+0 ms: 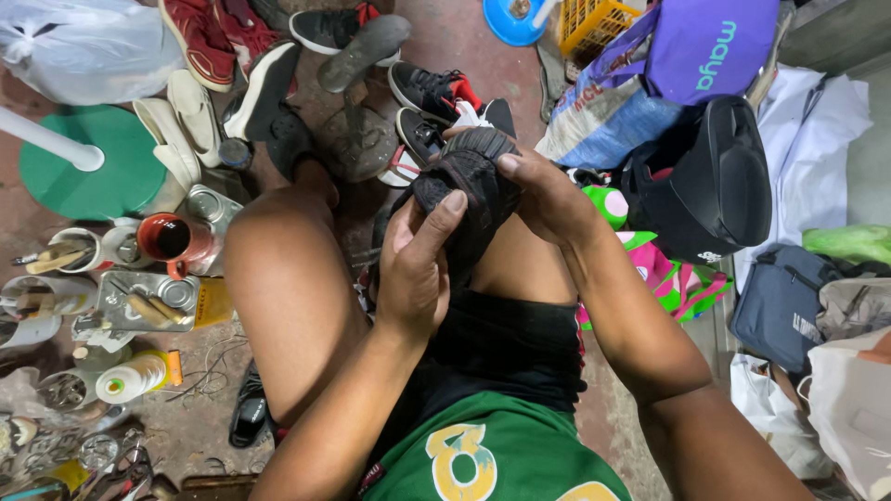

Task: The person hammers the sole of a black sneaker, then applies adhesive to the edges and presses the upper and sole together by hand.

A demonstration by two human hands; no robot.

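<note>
Shoe: dark, worn black shoe with a ribbed rubber sole [469,181], held up over the person's bare knees, near the middle of the view, sole edge turned upward.
Left hand: left hand [416,269] grips the shoe from below and from the near side; its fingers [444,218] are curled around the dark upper, thumb pressed flat on the material.
Right hand: right hand [548,199] clasps the shoe's far end; its fingers are wrapped over the ribbed sole and the thumb [509,165] lies on top. Both hands are closed on the same shoe.
Body: person seated, wearing black shorts [501,357] and a green jersey with yellow print [492,455], knees spread.
Floor at left: reddish concrete floor [200,408] carrying a red-orange mug [172,238], a flat metal tin holding small tools [139,301], a spool of pale thread with a yellow base [135,376] and a round green stool base with a white post [88,162].
Floor ahead: heap of loose footwear, including a red sneaker [200,37], a pair of cream flat shoes [181,125] and a black sneaker with red lining [432,88].
Right side: black bag [710,181], purple bag [710,46], navy pouch [780,301], yellow plastic crate [594,23].
</note>
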